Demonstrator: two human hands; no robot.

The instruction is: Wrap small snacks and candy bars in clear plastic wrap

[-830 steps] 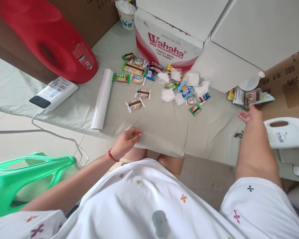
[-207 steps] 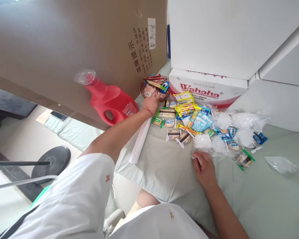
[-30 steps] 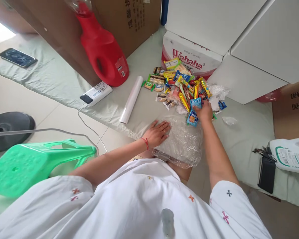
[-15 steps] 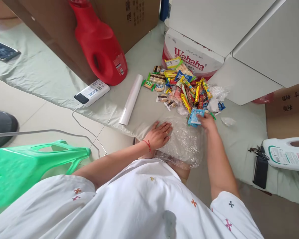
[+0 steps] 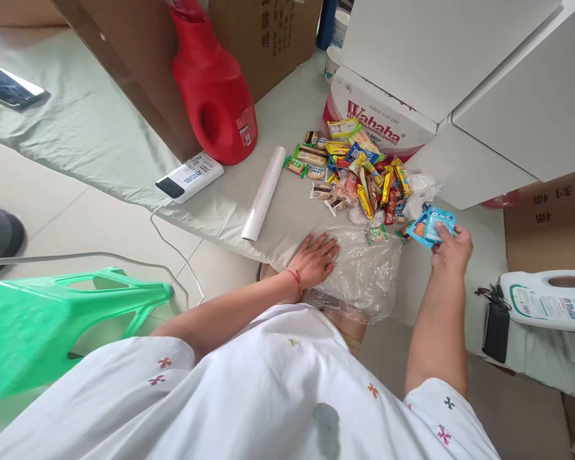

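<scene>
My right hand (image 5: 453, 248) pinches blue snack packets (image 5: 431, 227) above the table, just right of the snack pile. Fingers spread flat, my left hand (image 5: 312, 260) presses on the left edge of a clear plastic bag (image 5: 364, 275) that lies over the table's front edge. A heap of small wrapped snacks (image 5: 364, 172) in yellow, red, green and blue lies beyond the bag. One green-ended snack packet (image 5: 376, 234) rests at the bag's far edge. Crumpled clear plastic (image 5: 424, 185) sits at the heap's right side.
A white roll (image 5: 263, 193), a power bank (image 5: 190, 177) with a cable and a red jug (image 5: 220, 102) stand or lie to the left. Behind the heap is a Wahaha carton (image 5: 378, 118). A white detergent bottle (image 5: 546, 300) lies at right; a green stool (image 5: 76, 313) is at lower left.
My right hand has moved right with the blue packets, away from the heap's front edge. A green-ended packet there now shows. My left hand stays on the plastic bag.
</scene>
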